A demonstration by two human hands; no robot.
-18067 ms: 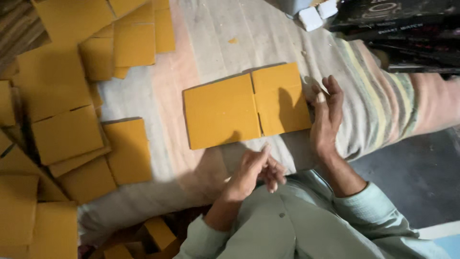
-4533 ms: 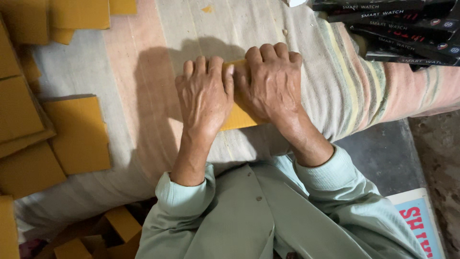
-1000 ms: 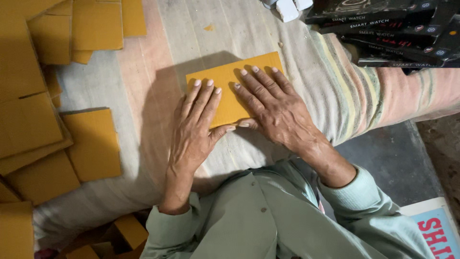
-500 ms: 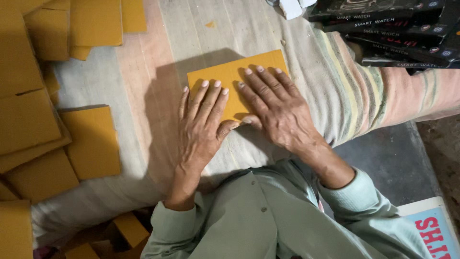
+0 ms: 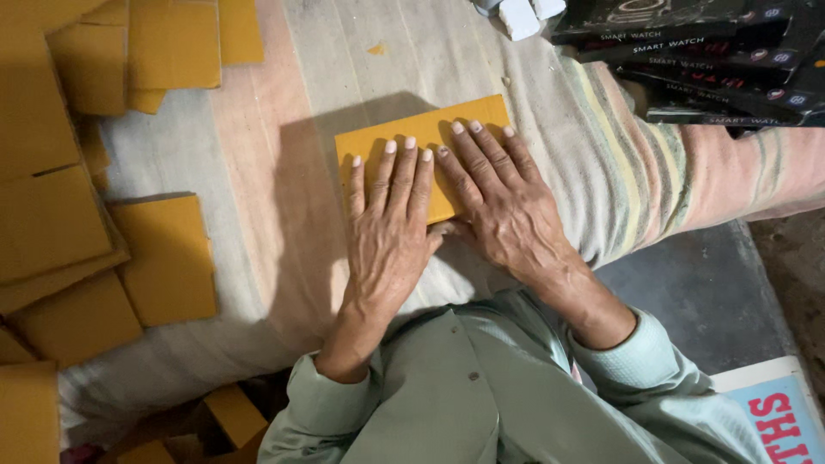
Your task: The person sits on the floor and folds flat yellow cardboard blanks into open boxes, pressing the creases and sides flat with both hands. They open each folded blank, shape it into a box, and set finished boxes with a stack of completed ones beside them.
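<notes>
1. A striped cloth (image 5: 258, 172) covers the surface, with yellow cardboard pieces (image 5: 163, 258) stacked at nine o'clock.
2. Black boxes (image 5: 687, 51) sit at two o'clock.
3. A yellow card (image 5: 404, 137) lies centre, twelve o'clock of both hands.
4. The left hand (image 5: 387, 223) and right hand (image 5: 498, 206) press flat on it, fingers spread, gripping nothing.

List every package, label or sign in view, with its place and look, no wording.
Black boxes: stacked top right, flat, dark with small white lettering.
White packets: top edge, small, blocky.
Printed sheet: bottom right corner, white border, blue panel, red letters.
Yellow card: centre, under both hands, plain, unlabelled.
</notes>
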